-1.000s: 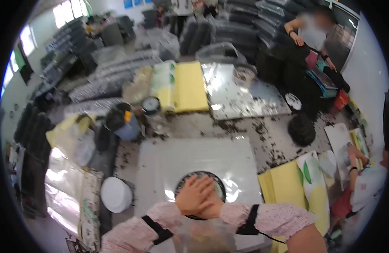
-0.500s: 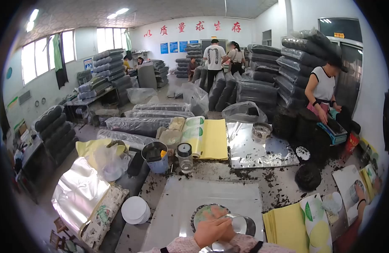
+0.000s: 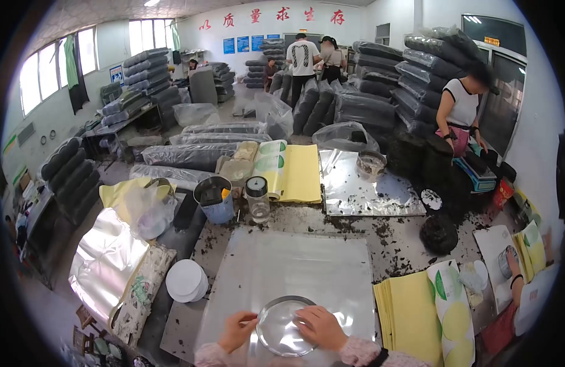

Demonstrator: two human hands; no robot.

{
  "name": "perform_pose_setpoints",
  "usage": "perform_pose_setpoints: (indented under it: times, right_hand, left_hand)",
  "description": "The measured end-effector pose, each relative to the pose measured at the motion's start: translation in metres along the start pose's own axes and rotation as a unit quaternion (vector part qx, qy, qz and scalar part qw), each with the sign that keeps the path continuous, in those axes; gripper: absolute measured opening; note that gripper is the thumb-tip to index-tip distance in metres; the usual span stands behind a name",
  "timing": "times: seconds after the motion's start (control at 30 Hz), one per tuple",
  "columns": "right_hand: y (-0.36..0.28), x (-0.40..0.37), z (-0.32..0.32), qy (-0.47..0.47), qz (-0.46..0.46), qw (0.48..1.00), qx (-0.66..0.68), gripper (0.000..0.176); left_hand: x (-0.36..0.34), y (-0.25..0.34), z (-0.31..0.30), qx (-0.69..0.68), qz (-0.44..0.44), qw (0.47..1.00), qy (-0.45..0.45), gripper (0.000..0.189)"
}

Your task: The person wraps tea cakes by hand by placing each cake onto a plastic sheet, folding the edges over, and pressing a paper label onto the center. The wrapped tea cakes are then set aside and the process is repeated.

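Observation:
A round clear disc or shallow dish with a metal-looking rim [image 3: 286, 350] lies on the pale sheet [image 3: 294, 257] at the bottom middle. My left hand [image 3: 237, 331] touches its left edge with bent fingertips. Over its right side rests my right hand [image 3: 321, 327], fingers curved on the rim. Whether the ring and the clear part are one piece cannot be told.
Yellow sheets [image 3: 406, 315] and green-white printed sheets [image 3: 452, 300] lie to the right, near another person's hand [image 3: 513, 269]. White lids [image 3: 185, 281], a blue bucket [image 3: 217, 208], a glass jar [image 3: 258, 202] and a dark clump [image 3: 438, 235] surround the sheet.
My hands, stacked over a green-patterned round piece before, are now apart at either side of the clear disc. The green pattern no longer shows there. The whole view has shifted.

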State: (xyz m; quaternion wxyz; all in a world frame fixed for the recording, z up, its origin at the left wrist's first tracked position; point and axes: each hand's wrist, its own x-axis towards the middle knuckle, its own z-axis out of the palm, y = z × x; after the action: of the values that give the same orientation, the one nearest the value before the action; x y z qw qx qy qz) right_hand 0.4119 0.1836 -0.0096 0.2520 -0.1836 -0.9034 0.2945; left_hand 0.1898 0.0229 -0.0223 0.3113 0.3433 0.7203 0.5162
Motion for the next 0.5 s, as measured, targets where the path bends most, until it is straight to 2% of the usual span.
perform_pose_setpoints:
  times: [0.03,0.07,0.1,0.13,0.17,0.27,0.3,0.4,0.43,0.5]
  right_hand:
    - [-0.001,-0.015,-0.002,0.060,-0.020,0.998,-0.028,0.043]
    - [-0.004,-0.030,-0.006,0.053,0.001,0.998,-0.031,0.044]
    - [-0.009,-0.046,-0.010,0.048,0.021,0.998,-0.036,0.045]
    - [-0.010,-0.063,-0.010,0.044,0.042,0.997,-0.038,0.046]
    - [-0.007,-0.084,-0.002,0.022,0.071,0.997,0.032,0.064]
    - [-0.020,-0.088,0.005,0.028,0.075,0.997,0.014,0.067]
    - [-0.028,-0.079,0.007,0.100,0.047,0.994,-0.014,0.044]
    - [-0.022,-0.076,0.013,0.022,0.052,0.996,-0.065,0.041]
    - [-0.016,-0.081,0.024,0.035,0.078,0.996,0.008,0.035]
    - [-0.027,-0.081,0.029,0.030,0.087,0.996,0.010,0.036]
  left_hand:
    - [0.001,-0.005,-0.029,0.085,0.077,0.993,-0.036,0.016]
    - [-0.001,-0.008,-0.061,0.169,0.154,0.971,-0.072,0.017]
    - [0.000,-0.011,-0.091,0.232,0.199,0.938,-0.164,0.016]
    - [-0.001,-0.014,-0.120,0.294,0.240,0.889,-0.255,0.016]
    - [-0.004,-0.013,-0.137,0.353,0.274,0.827,-0.342,0.016]
    - [-0.018,0.014,-0.124,0.444,0.059,0.743,-0.497,0.047]
    - [-0.021,-0.031,-0.132,0.354,0.128,0.823,-0.425,0.027]
    - [-0.012,-0.085,-0.139,0.278,0.283,0.821,-0.410,0.012]
    - [-0.010,-0.083,-0.137,0.283,0.260,0.818,-0.427,0.012]
    - [-0.012,-0.057,-0.136,0.294,0.222,0.815,-0.447,0.013]
